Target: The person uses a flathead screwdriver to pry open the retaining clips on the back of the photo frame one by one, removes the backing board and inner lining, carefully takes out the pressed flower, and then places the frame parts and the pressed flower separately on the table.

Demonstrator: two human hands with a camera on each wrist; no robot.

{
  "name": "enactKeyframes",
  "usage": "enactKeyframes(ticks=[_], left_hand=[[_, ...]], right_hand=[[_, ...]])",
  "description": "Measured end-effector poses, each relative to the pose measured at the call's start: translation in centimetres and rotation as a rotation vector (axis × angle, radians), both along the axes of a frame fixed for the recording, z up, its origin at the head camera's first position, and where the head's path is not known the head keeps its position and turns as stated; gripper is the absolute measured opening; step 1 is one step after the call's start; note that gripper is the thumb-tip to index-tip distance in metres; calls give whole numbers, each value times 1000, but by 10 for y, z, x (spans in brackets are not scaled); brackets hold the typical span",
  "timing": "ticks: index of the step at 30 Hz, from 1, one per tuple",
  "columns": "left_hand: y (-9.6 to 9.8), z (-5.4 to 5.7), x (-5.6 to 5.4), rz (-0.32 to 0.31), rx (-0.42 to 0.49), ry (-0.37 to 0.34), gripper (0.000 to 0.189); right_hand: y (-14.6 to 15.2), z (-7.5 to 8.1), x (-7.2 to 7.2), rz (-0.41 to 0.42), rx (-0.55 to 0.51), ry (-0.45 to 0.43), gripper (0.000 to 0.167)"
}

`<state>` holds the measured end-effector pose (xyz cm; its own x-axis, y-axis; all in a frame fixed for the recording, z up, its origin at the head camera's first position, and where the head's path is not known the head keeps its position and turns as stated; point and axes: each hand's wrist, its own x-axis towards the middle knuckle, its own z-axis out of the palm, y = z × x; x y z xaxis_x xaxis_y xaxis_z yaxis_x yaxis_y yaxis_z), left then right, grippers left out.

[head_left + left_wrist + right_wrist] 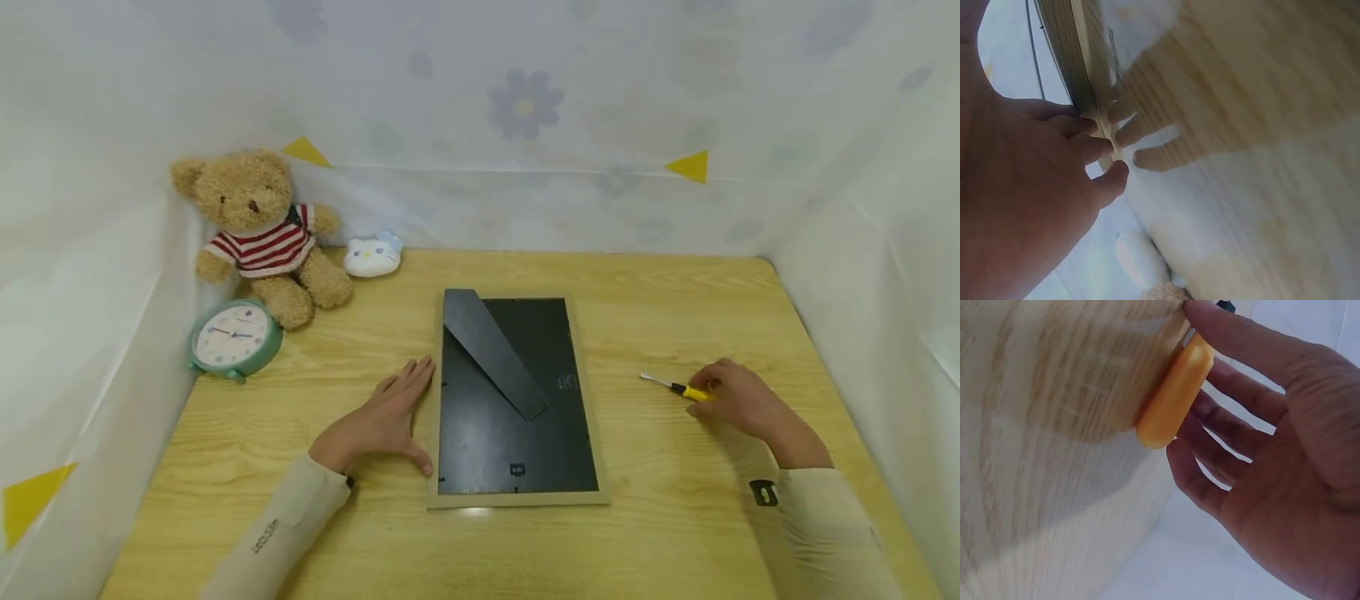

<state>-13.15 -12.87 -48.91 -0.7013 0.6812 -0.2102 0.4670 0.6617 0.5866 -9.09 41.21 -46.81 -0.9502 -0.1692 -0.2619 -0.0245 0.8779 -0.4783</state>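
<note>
A picture frame (547,350) lies face down on the wooden table, its black back and slanted easel leg (495,354) showing. My left hand (382,421) rests beside the frame's left edge, fingers spread, with fingertips touching or very near the wooden rim (1067,47) in the left wrist view. To the right of the frame, my right hand (738,404) pinches a screwdriver (697,393) with a yellow handle and black collar. Its metal tip points left. In the right wrist view, the handle (1175,394) lies against the tabletop between thumb and curled fingers.
At the back left a teddy bear (262,250) in a striped shirt sits against the white curtain. A green alarm clock (236,337) stands before it, and a white cat-face plush (372,257) lies beside it. Curtain walls border the table (660,300) on three sides.
</note>
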Motion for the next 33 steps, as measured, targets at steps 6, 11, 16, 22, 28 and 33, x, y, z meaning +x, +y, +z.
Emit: enactKeyframes(ticks=[6, 11, 16, 22, 28, 33], left_hand=[[1, 1, -1, -9, -31, 43, 152], [1, 2, -2, -11, -43, 39, 152], [0, 1, -2, -14, -45, 38, 151], [1, 1, -1, -14, -38, 32, 151], [2, 0, -2, -9, -37, 24, 151], [1, 0, -2, -9, -51, 15, 151]], right_hand=[[-8, 2, -8, 17, 16, 9, 20], [-43, 19, -20, 59, -34, 55, 18], [-96, 34, -35, 148, -52, 75, 19], [-158, 36, -51, 320, -36, 136, 14], [-198, 31, -57, 440, 4, 181, 14], [-218, 27, -60, 504, 11, 212, 13]])
